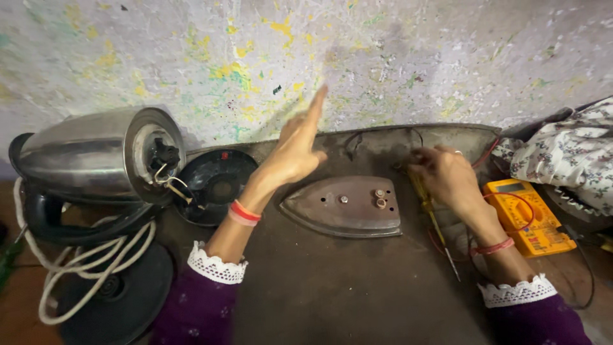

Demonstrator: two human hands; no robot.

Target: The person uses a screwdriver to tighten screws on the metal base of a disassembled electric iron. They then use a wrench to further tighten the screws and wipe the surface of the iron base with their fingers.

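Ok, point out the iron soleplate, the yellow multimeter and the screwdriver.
iron soleplate (345,207), head view, middle of its flat face.
yellow multimeter (533,223), head view, on its body.
screwdriver (440,233), head view, on its shaft below the right hand.

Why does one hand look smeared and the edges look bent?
Head view: the raised left hand is motion-blurred at the fingertips; the right hand and iron soleplate are sharper; the wide lens bows the bench edge; soft glare streaks the steel kettle.
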